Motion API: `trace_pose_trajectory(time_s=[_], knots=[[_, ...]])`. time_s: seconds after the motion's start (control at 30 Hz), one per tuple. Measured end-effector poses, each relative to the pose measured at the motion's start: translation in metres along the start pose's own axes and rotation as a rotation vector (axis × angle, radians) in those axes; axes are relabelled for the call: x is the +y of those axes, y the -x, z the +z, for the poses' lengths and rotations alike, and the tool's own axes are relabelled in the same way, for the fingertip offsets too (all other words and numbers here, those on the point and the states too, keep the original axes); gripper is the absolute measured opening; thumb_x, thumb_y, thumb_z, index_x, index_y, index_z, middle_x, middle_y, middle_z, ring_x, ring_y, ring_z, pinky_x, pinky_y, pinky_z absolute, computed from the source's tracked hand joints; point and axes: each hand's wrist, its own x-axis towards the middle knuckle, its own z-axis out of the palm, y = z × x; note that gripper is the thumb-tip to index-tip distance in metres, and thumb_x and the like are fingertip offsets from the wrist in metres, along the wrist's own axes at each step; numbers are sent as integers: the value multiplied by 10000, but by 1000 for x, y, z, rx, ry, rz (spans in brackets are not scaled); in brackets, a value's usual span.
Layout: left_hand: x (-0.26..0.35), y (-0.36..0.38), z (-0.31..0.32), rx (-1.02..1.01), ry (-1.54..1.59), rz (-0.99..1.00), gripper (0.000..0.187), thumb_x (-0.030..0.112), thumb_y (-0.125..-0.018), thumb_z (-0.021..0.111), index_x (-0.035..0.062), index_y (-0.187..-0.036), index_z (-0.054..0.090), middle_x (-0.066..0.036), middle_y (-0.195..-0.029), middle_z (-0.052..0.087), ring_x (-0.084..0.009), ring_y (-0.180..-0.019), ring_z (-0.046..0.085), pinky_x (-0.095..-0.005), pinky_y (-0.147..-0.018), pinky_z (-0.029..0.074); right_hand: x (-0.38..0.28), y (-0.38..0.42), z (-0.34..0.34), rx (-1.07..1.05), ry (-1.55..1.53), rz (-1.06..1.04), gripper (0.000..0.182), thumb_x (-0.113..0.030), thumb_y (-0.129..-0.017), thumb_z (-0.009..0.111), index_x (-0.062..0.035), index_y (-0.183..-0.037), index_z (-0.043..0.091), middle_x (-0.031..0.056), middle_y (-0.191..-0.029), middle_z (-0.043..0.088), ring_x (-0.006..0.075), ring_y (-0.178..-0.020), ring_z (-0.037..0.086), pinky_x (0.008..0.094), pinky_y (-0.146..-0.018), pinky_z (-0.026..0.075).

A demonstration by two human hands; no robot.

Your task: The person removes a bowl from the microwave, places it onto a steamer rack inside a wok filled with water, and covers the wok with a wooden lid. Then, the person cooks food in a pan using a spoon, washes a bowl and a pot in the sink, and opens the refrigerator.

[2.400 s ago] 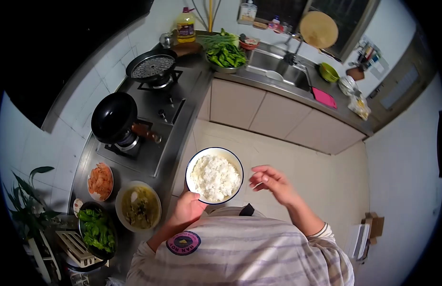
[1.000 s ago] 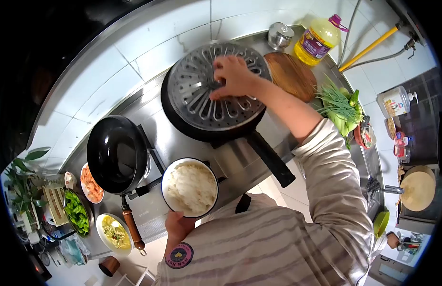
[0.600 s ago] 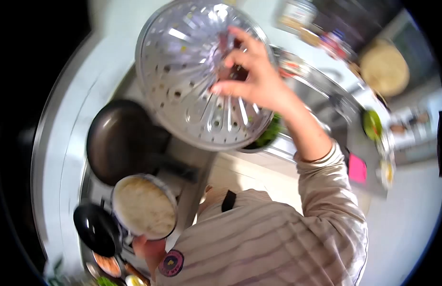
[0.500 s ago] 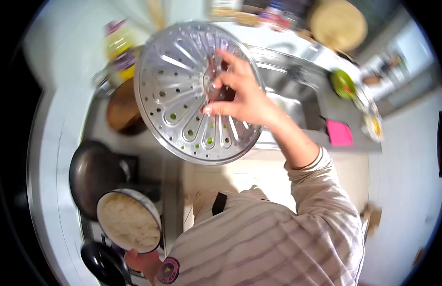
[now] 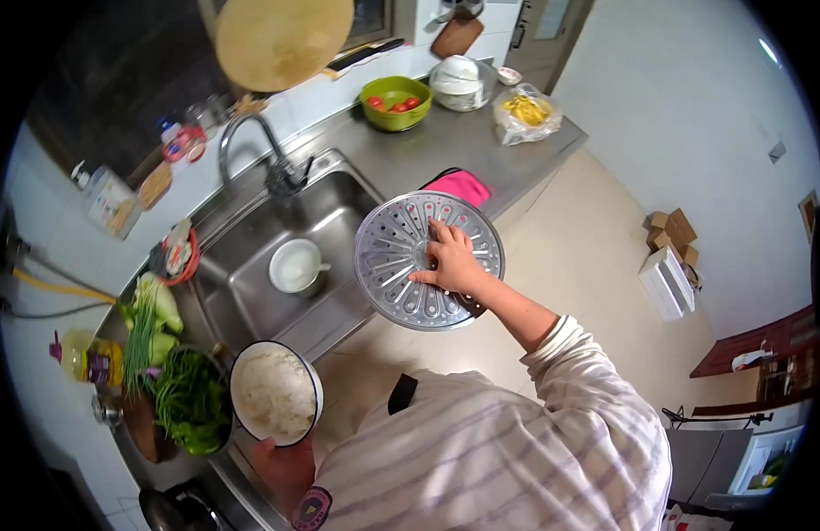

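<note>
Near the sink point(image 5: 237, 276) shines a perforated plate point(image 5: 394, 263).

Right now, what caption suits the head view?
Left hand holds a bowl of rice, right hand a perforated metal disc.

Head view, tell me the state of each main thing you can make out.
Rack, held in the right grip
Bowl, holding rice, in the left grip
Sink, holding a white vessel
Tap, no water visibly running
Green basin, holding tomatoes
Carton, flaps open
Oil bottle, capped
</note>
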Motion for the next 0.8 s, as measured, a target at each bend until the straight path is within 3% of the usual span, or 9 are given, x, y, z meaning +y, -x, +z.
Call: trace_pose_trajectory(time_s=[0.23,0.4,0.47,0.57,0.6,0.67,0.7,0.73,0.8], knots=[[-55,-83,69,-146,41,-203,716,229,-686,538,71,-1354,334,-146,-1318,445,-352,-1172,478,-493,-851,500,106,-51,25,19,71,136,533,-513,-605,746,-31,-818,670,178,-1383,341,363,-1230,317,479,-1030,237],[-97,-164,76,-227,66,-324,722,210,-685,535,78,-1364,325,-138,-1354,415,-361,-1211,439,-512,-892,477,153,-96,58,-8,98,234,555,-522,-608,737,-26,-851,678,162,-1382,342,354,-1235,318,480,-1029,232],[-102,-181,106,-261,58,-399,718,163,-676,515,36,-1357,324,-123,-1354,415,-293,-1265,394,-454,-1049,324,171,-115,54,-26,121,240,551,-522,-616,732,-30,-858,677,152,-1388,337,348,-1240,317,481,-1028,237],[-113,-206,123,-239,41,-397,713,174,-697,512,23,-1363,307,-128,-1353,412,-288,-1258,401,-441,-1047,329,205,-138,78,-3,175,169,540,-536,-649,703,-49,-883,682,150,-1368,358,330,-1250,325,498,-1020,251],[-114,-211,129,-255,15,-380,713,177,-703,513,18,-1364,300,-135,-1351,411,-290,-1254,404,-437,-1047,331,209,-143,75,-22,168,169,540,-536,-649,703,-49,-883,682,150,-1368,358,330,-1250,325,498,-1020,251],[-117,-219,131,-218,27,-377,716,175,-705,518,13,-1365,293,-144,-1348,410,-293,-1250,407,-436,-1043,335,206,-157,56,-352,152,251,581,-574,-664,668,-53,-921,679,153,-1313,432,303,-1248,358,502,-1022,245],[-115,-224,144,-213,62,-356,719,173,-707,522,7,-1366,287,-153,-1344,410,-296,-1246,410,-435,-1040,339,215,-173,40,-408,151,225,589,-580,-695,645,-57,-966,667,175,-1215,517,321,-1122,501,495,-967,340],[-119,-229,147,-205,68,-350,719,173,-707,522,7,-1366,287,-153,-1344,410,-296,-1246,410,-435,-1040,339,224,-192,38,-414,154,215,589,-580,-695,645,-57,-966,667,175,-1215,517,321,-1122,501,495,-967,340],[-128,-231,148,-163,64,-292,740,163,-694,538,3,-1368,275,-164,-1345,402,-305,-1247,406,-438,-1039,340,246,-235,40,-150,-217,385,582,-542,-730,641,-24,-995,649,205,-1143,555,363,-941,596,479,-863,442]])
